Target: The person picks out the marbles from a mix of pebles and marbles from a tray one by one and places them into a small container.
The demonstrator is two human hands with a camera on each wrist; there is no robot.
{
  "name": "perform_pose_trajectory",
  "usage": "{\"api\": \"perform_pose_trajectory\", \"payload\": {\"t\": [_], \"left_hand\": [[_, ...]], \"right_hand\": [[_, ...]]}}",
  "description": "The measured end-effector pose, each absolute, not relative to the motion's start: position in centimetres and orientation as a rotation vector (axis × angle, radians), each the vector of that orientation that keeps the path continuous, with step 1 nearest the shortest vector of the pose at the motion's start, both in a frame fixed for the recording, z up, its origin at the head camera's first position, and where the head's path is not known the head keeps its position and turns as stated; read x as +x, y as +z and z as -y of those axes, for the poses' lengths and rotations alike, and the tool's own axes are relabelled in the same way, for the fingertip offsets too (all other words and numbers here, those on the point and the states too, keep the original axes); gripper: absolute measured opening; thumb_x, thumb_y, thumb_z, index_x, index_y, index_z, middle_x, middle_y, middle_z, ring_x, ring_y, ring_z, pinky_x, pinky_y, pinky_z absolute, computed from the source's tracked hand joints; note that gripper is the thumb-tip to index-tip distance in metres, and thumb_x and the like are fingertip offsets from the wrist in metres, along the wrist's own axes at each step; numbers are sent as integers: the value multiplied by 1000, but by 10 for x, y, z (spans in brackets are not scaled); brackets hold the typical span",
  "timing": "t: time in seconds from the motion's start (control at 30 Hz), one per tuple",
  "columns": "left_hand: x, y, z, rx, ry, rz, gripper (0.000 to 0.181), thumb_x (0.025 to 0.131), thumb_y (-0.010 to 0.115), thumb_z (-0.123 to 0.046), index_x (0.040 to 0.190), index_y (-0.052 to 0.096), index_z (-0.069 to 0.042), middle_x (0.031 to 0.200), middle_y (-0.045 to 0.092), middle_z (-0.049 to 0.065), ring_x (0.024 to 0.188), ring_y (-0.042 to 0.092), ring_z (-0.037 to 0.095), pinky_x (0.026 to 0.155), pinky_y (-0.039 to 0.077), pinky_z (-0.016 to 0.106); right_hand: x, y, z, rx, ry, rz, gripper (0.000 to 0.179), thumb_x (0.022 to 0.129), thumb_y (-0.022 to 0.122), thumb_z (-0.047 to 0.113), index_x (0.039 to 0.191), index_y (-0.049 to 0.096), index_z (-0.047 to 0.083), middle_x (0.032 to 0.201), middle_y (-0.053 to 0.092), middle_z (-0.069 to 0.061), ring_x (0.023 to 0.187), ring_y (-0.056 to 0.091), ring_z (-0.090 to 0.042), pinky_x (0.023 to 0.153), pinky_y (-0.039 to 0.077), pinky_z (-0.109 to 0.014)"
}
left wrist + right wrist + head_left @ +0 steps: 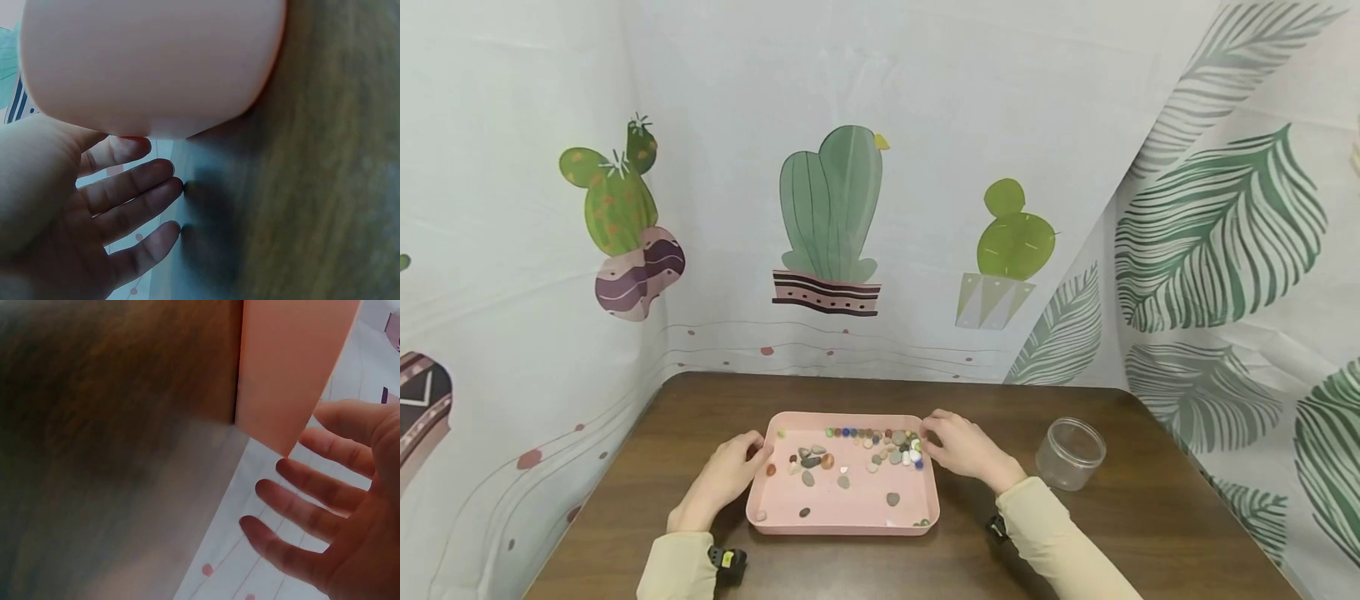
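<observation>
A pink rectangular tray (842,529) lies on the table with pebbles and small glass beads inside. Along its far wall runs a row of coloured beads (853,432); white and green ones (913,452) cluster near the right wall. Grey pebbles (811,461) gather left of centre. My left hand (726,473) is at the tray's left rim, fingers loosely spread beside the outer wall in the left wrist view. By the far right corner, my right hand (964,446) has its thumb at the rim; its other fingers spread outside in the right wrist view. Neither hand plainly grips anything.
A clear round jar (1070,454) stands on the brown wooden table (985,567) to the right of the tray. Behind the table hangs a white cloth (917,250) printed with cacti and leaves. Each wrist carries a small black camera.
</observation>
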State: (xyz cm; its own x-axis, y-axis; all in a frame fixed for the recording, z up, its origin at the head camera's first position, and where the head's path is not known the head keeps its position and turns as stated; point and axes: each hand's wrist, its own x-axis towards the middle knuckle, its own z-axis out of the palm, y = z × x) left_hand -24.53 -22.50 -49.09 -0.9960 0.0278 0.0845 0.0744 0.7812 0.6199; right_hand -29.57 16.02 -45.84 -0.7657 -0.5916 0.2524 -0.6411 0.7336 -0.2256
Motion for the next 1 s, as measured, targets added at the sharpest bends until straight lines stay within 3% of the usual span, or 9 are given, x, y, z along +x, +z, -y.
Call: {"api": "perform_pose_trajectory", "payload": {"t": [0.5,1.0], "left_hand": [[-243,-493,225,-71,-1017,2911,15,98,61,-24,99,62,-10,83,55,2,75,50,17,65,42,34],[-244,-490,225,-76,-1009,2907,15,99,59,-24,99,62,-9,83,56,2,75,50,17,66,42,34]], "right_hand": [[-296,-463,-138,734,325,2963,8,82,68,11,82,61,14,77,49,2,66,48,-16,55,45,-42],[-297,-462,-132,648,338,2996,11,79,70,8,81,60,12,78,49,2,68,48,-17,56,44,-43]]}}
